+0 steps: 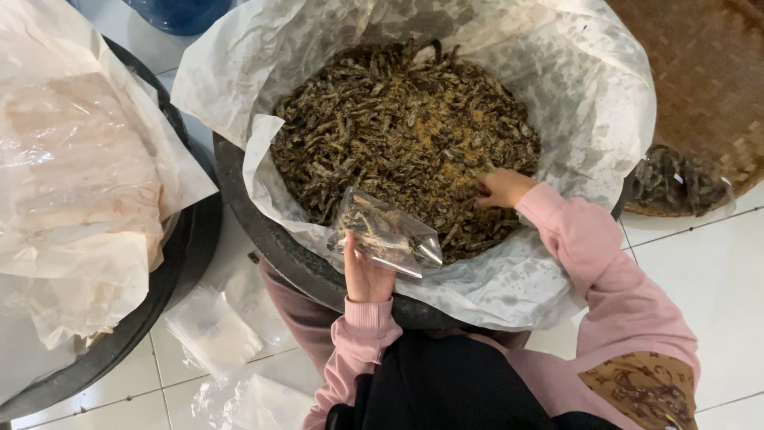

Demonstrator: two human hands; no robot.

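Note:
A big black tub (270,239) lined with oily white paper (557,87) holds a heap of small dark fried snack pieces (398,127). My left hand (364,275) holds a small clear plastic bag (386,232) with a few pieces inside, at the tub's near rim. My right hand (501,189) reaches into the heap at its right side, fingers curled down among the pieces. Both arms wear pink sleeves.
A second black tub (171,263) lined with paper and plastic sits at the left. Empty clear bags (213,330) lie on the white tiled floor. A woven bamboo tray (700,80) at the right carries a filled bag (676,181).

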